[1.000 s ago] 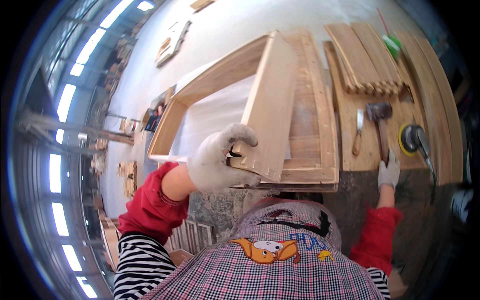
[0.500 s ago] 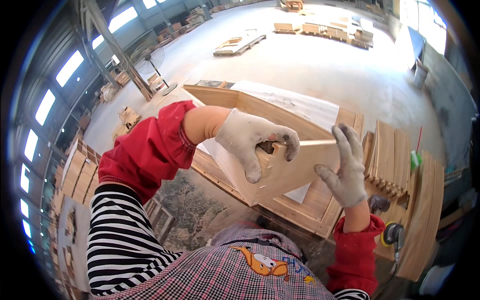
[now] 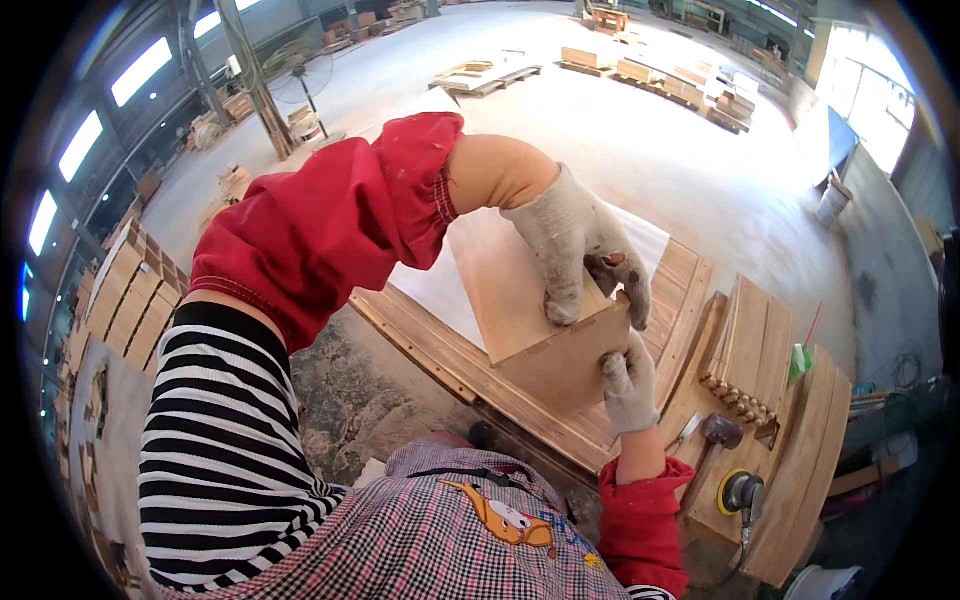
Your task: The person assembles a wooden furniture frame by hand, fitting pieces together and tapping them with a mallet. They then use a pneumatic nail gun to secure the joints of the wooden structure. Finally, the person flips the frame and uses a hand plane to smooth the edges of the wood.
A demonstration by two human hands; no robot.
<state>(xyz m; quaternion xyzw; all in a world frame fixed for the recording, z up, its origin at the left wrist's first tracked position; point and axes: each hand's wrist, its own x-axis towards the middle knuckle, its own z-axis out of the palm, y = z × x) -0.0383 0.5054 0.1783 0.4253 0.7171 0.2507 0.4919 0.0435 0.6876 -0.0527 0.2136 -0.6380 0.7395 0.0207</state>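
Observation:
A pale wooden box [image 3: 508,290], like a drawer, stands tilted in my hands with a broad flat face turned up. My left hand [image 3: 595,255], in a whitish work glove with worn, darkened fingertips, reaches over the top and grips its upper right corner. Lower down, my gloved right hand [image 3: 630,385] is closed on the right edge of the box's near side, thumb against the wood. Beneath the box lie a white sheet [image 3: 640,236] and a framed wooden panel [image 3: 425,345]. The box's inside and far side are hidden.
Right of the panel are stacked boards with jointed ends [image 3: 750,335], long planks [image 3: 810,450], a dark-headed mallet [image 3: 722,430] and a yellow-black sander [image 3: 740,492] with a hose. A standing fan [image 3: 305,85] and pallets of wood [image 3: 485,76] are farther off.
The box has turned, so its open inside no longer shows and a flat face is up. My left hand has moved right; my right hand has dropped lower and closed on the edge.

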